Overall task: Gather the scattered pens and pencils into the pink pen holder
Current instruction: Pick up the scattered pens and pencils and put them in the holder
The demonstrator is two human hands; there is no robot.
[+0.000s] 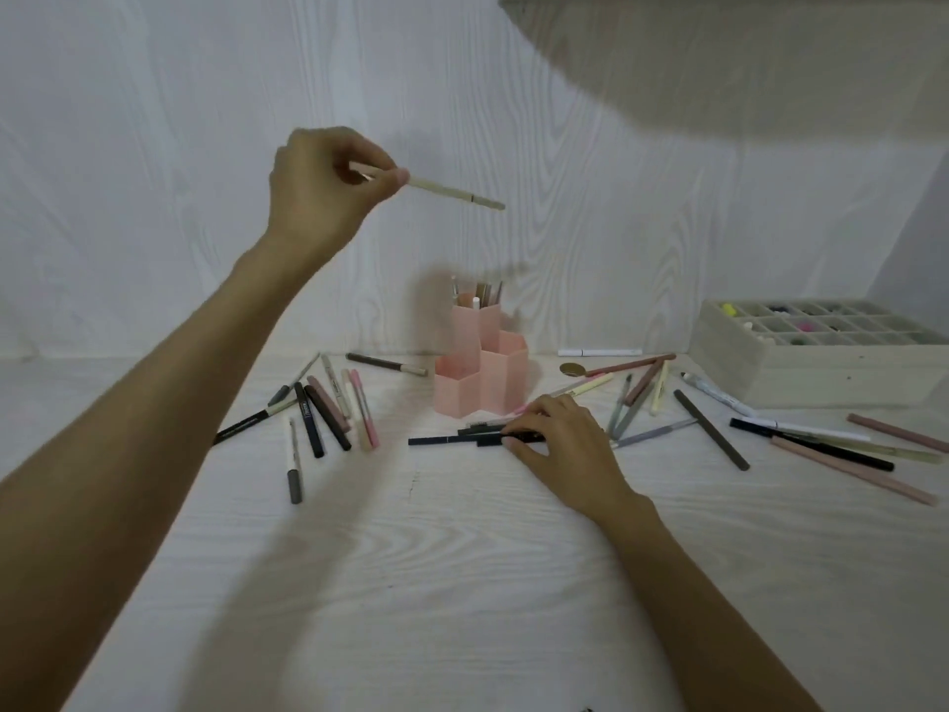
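Note:
The pink pen holder [480, 375], made of hexagonal tubes, stands at the back middle of the table with several pens upright in its tall rear tubes. My left hand [321, 187] is raised high above and left of it, pinching a beige pen [454, 192] that points right. My right hand [557, 441] lies on the table just in front of the holder, fingers curled over several dark pens [452, 439]. More pens lie scattered to the left [328, 408] and to the right [711, 429].
A pale compartment organiser box [821, 362] sits at the back right against the wall. A white pen [598, 352] and a small round gold object [569, 369] lie behind the right-hand pens. A shelf [719, 38] overhangs at the top right.

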